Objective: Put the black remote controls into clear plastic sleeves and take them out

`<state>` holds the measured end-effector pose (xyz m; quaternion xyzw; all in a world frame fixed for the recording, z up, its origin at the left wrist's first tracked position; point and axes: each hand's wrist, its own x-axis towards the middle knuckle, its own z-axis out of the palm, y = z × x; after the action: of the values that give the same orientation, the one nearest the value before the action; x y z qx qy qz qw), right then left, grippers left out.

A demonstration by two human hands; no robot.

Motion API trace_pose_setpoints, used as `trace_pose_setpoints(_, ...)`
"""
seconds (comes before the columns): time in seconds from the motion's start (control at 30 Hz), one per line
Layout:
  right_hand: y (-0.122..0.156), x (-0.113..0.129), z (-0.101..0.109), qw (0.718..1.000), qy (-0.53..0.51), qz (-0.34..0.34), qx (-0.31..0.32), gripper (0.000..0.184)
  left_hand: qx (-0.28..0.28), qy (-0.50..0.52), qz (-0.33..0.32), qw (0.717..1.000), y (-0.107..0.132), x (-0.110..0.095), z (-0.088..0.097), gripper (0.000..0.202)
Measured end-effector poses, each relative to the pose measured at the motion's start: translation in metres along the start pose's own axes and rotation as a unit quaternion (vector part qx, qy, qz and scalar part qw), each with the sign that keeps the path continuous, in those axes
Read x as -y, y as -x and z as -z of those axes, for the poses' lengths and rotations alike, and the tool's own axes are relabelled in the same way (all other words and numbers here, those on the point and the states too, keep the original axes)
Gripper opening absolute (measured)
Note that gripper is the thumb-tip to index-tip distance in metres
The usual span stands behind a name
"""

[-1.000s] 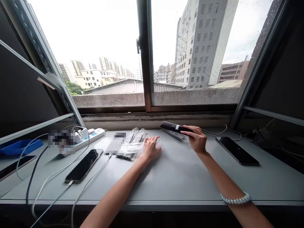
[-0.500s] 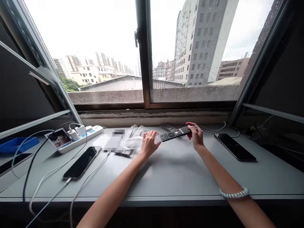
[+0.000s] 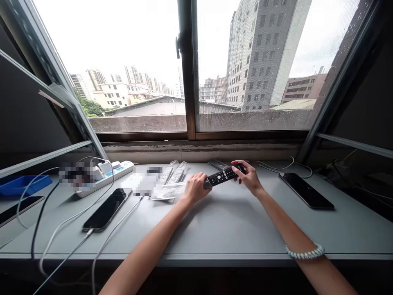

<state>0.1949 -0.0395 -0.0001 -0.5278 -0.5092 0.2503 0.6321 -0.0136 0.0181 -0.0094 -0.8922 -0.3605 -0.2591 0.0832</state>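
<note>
A black remote control [image 3: 223,175] slants above the table between my hands, buttons facing up. My right hand [image 3: 248,176] grips its far right end, thumb on top. At the left end, a piece of see-through plastic [image 3: 207,184], apparently a sleeve, surrounds the tip. My left hand [image 3: 195,187] is closed on this plastic beside the remote; its fingertips are partly hidden. Left of that hand lie clear plastic packets [image 3: 176,174] and a crumpled translucent bag [image 3: 167,191]. Another dark packet [image 3: 218,164] rests behind the remote.
A phone [image 3: 107,209] with a cable plugged in lies at left, another phone [image 3: 307,191] at right. Behind the left phone stands a white power strip [image 3: 123,168] with chargers. Loose cables [image 3: 102,246] hang over the front edge. A blue tray [image 3: 26,185] sits far left.
The remote's left end has moved slightly down and left, into the plastic at my left hand. My left fingers have closed in, and my right thumb now lies over the remote's top.
</note>
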Motion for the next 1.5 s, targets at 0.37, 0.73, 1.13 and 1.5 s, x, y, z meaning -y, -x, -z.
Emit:
trace_pose_setpoints(0.37, 0.02, 0.011, -0.02, 0.937, -0.09, -0.132, 0.312, 0.062, -0.021, 0.01, -0.051, 0.998, 0.003, -0.017, 0.006, 0.011)
trace_pose_setpoints(0.73, 0.004, 0.009, -0.005, 0.964, -0.18, -0.118, 0.154, 0.038, -0.024, -0.002, -0.003, 1.0, -0.004, 0.011, 0.008, 0.036)
trace_pose_setpoints(1.13, -0.005, 0.003, 0.006, 0.982, -0.16, -0.077, -0.063, 0.042, -0.013, -0.067, 0.104, 0.992, -0.006, 0.033, 0.003, 0.034)
trace_pose_setpoints(1.5, -0.009, -0.013, 0.0, 0.979, -0.16, 0.022, -0.121, 0.038, 0.016, -0.025, 0.051, 0.998, -0.002, 0.025, -0.003, 0.039)
